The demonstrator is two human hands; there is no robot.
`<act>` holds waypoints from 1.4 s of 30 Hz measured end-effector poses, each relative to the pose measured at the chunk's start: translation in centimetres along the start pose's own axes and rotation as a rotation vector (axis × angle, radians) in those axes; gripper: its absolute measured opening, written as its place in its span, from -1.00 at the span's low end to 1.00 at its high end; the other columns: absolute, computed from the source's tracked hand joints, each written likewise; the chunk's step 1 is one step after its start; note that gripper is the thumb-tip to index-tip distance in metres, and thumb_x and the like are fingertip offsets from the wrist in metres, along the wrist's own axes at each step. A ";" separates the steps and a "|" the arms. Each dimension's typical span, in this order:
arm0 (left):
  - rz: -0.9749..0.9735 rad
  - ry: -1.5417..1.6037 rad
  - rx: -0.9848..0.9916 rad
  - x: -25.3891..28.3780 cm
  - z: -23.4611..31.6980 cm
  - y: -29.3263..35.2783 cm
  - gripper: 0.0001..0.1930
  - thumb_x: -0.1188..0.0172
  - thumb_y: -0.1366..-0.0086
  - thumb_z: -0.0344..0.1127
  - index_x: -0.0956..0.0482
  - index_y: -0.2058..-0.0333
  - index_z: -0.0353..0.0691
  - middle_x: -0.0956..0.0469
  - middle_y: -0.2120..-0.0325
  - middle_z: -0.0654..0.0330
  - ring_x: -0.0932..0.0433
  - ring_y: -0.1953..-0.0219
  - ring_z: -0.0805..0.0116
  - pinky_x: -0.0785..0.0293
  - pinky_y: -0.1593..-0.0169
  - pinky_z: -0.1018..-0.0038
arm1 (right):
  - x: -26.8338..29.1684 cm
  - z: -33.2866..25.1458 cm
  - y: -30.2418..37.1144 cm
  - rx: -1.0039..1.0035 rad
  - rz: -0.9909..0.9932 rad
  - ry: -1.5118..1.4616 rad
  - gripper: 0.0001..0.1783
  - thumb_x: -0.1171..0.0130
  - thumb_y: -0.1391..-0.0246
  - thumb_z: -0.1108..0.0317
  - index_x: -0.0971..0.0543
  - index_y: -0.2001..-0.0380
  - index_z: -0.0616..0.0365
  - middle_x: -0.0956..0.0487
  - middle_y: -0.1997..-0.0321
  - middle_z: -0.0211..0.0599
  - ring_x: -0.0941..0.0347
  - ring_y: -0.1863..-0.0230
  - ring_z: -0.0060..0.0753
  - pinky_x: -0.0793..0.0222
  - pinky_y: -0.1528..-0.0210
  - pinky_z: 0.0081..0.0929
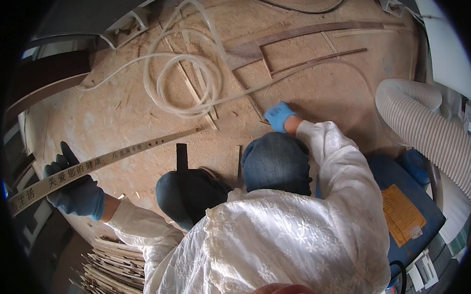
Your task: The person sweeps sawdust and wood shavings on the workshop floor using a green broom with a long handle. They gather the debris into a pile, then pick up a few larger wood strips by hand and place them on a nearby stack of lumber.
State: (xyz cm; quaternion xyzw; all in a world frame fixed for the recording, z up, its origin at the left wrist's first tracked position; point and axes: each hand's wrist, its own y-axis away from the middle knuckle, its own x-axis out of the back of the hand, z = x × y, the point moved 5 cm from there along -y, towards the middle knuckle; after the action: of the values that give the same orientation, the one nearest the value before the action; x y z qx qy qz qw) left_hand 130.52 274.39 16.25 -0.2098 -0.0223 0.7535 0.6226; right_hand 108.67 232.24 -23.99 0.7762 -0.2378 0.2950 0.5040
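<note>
Dusty, sawdust-covered floor (117, 112) fills the head view, seen from above a crouching person in a white lace-patterned top and blue jeans. Landmark: the coil of clear tubing (183, 78) lying on the floor.

Left hand (76, 190), in a blue glove, is well below and to the left of the coil; its fingers are clamped around a long thin wooden strip (105, 160) with printing along its face, which runs from the left rim up toward the coil's lower edge. Right hand (279, 116), also blue-gloved, is pressed to the floor just right of the coil, beside loose slats (300, 64); whether it grips anything cannot be told, as the fingers are curled under.

Further right of the coil lie a ribbed grey duct hose (428, 122) and a blue machine housing (404, 205). Below the left hand, a stack of thin wood offcuts (114, 267).

Risk, as a judgement: the long strip may flex and snap, or its far end snag the tubing, because it is held near one end only.

Hidden: the strip's left end is cut off by the rim; the knees cover part of the floor.
</note>
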 end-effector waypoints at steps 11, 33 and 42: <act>-0.155 -0.257 -0.186 -1.6 0.4 0.5 -0.74 -0.15 -0.33 -0.30 -0.47 0.17 -0.43 -0.56 0.33 0.04 -0.60 0.23 0.14 -0.60 -0.03 0.04 | 14.6 4.8 -7.0 -0.587 0.612 0.133 -0.48 -0.20 0.00 0.17 -0.47 -0.04 0.14 -0.64 0.27 -0.08 -0.62 0.24 -0.10 -0.51 0.18 -0.23; -0.106 0.002 -0.016 2.9 -0.6 -0.1 -0.49 -0.07 -0.30 -0.03 -0.49 0.05 -0.45 -0.53 0.22 -0.04 -0.51 0.10 0.01 -0.09 -0.33 -0.24 | 17.2 7.8 -12.6 -0.451 0.855 0.527 -0.54 0.00 -0.14 0.24 -0.45 -0.14 -0.08 -0.51 -0.15 -0.27 -0.31 -0.27 -0.13 -0.16 -0.26 -0.12; -0.183 0.160 0.027 2.3 -0.6 -0.5 -0.51 -0.04 -0.32 -0.06 -0.48 0.11 -0.49 -0.52 0.24 -0.05 -0.49 0.12 0.02 -0.17 -0.30 -0.22 | 19.9 7.4 -14.1 -0.236 0.554 0.476 -0.63 -0.02 -0.12 0.26 -0.46 -0.03 -0.14 -0.56 0.07 -0.36 -0.48 0.04 -0.26 -0.23 -0.09 -0.14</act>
State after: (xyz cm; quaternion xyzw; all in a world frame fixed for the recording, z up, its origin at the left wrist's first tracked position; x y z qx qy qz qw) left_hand 130.85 276.55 15.17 -0.2583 0.0185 0.6746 0.6912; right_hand 133.88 229.34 -21.49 0.5289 -0.3472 0.5628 0.5320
